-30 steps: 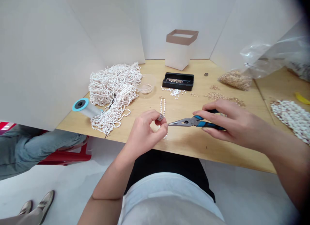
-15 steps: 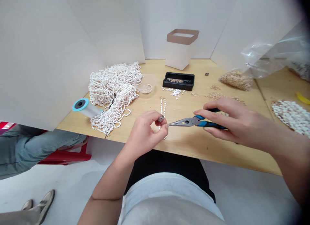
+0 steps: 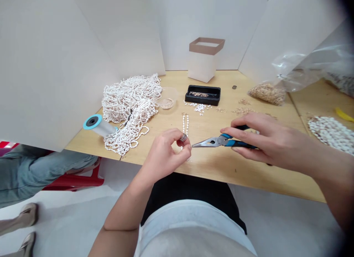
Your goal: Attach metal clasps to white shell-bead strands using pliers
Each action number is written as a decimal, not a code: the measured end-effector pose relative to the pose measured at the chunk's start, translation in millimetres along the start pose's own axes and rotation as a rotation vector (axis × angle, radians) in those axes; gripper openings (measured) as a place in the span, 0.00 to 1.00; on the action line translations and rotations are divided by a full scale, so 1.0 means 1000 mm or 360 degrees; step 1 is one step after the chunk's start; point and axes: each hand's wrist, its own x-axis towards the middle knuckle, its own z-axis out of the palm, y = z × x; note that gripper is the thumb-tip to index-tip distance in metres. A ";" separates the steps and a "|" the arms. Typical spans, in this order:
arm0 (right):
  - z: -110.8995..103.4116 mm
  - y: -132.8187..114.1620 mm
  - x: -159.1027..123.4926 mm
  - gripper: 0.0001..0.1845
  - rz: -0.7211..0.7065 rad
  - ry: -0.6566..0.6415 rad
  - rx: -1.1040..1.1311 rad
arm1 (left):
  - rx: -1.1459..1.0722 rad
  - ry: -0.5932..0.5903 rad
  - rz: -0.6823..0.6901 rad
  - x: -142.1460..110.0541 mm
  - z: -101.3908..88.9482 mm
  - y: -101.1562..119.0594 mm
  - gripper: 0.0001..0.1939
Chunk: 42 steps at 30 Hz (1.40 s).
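My left hand [image 3: 168, 150] pinches thumb and forefinger together at the near end of a thin white bead strand [image 3: 187, 120], with a ring-like metal band on one finger. The exact bit between the fingertips is hidden. From there the strand runs back over the table in a narrow loop. Wrapped in my right hand [image 3: 257, 139] are long-nose pliers [image 3: 211, 142] with blue and black handles. Their jaws look closed or nearly so, and the tip touches or nearly touches my left fingertips.
A heap of white bead strands [image 3: 129, 98], a spool [image 3: 101, 125] and a clear dish [image 3: 167, 102] lie left. Behind stand a black tray [image 3: 203, 94] and a white box [image 3: 203, 67]. Bagged gold pieces [image 3: 267, 93] sit right. Another person's legs [image 3: 49, 172] show at left.
Both hands and the pliers keep nearly the same pose. The view has shifted slightly. At lower left, a person's shoes have changed position on the floor.
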 end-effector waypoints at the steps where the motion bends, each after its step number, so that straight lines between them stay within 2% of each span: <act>1: 0.000 0.000 0.000 0.19 0.0008 -0.0005 0.0001 | -0.0005 -0.0007 -0.0002 0.000 0.000 0.000 0.07; 7: -0.004 -0.002 0.005 0.15 0.0060 0.0008 0.0068 | 0.0019 -0.0021 -0.0022 0.001 -0.001 -0.001 0.07; 12: -0.008 -0.005 0.012 0.15 0.0057 -0.0008 -0.0042 | 0.0067 -0.0005 -0.0045 0.001 -0.001 -0.003 0.06; 22: -0.006 -0.009 0.012 0.15 -0.0075 -0.0013 -0.0219 | 0.0113 0.0001 -0.0050 0.001 0.001 -0.005 0.06; 31: 0.005 0.006 0.001 0.19 -0.0063 -0.0082 0.0055 | -0.0231 -0.0128 -0.0172 0.003 -0.008 -0.010 0.08; 36: 0.013 0.011 -0.004 0.20 -0.0002 -0.0085 0.0237 | -0.0296 -0.0117 -0.0152 -0.001 -0.007 -0.030 0.08; 38: 0.015 0.012 -0.005 0.21 -0.0004 -0.0085 0.0265 | -0.0213 -0.0179 -0.0085 -0.006 -0.003 -0.041 0.07; 42: 0.017 0.013 -0.005 0.21 -0.0013 -0.0116 0.0292 | 0.0165 -0.0493 0.0145 -0.019 0.007 -0.057 0.06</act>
